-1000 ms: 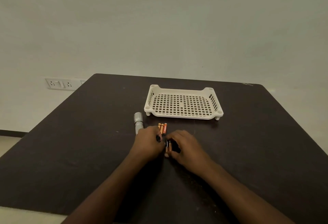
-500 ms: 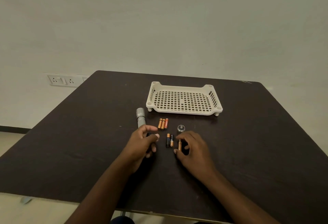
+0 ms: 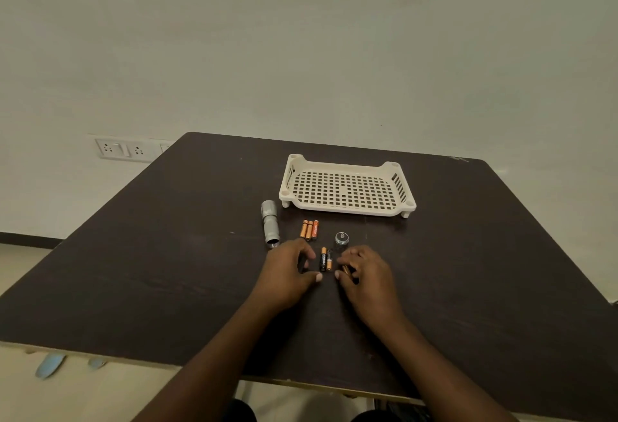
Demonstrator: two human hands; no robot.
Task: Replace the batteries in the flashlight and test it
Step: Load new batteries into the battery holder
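A: Step?
B: Battery swap, cells out. My right hand [image 3: 366,271] pinches one battery [image 3: 345,269]; my left hand [image 3: 287,269] is loosely curled, holding nothing.
A: Flashlight?
B: Flashlight [image 3: 270,228], open-ended, just beyond my left hand; cap [image 3: 341,238] beyond my right. Two cells [image 3: 326,259] between my hands; three cells [image 3: 309,229] farther out. Next, I judge: set this one down.

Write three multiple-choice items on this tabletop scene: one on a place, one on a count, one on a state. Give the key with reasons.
1. Where does the flashlight body lie?
A. in the tray
B. on the table, left of the tray
C. in a hand

2. How many batteries make up the orange group near the tray?
A. three
B. one
C. five

3. The end cap is:
A. screwed on
B. off, standing on the table
C. in the tray

Key: B, it rests on dark wood; A, three lie side by side; B, it stands apart from the body.
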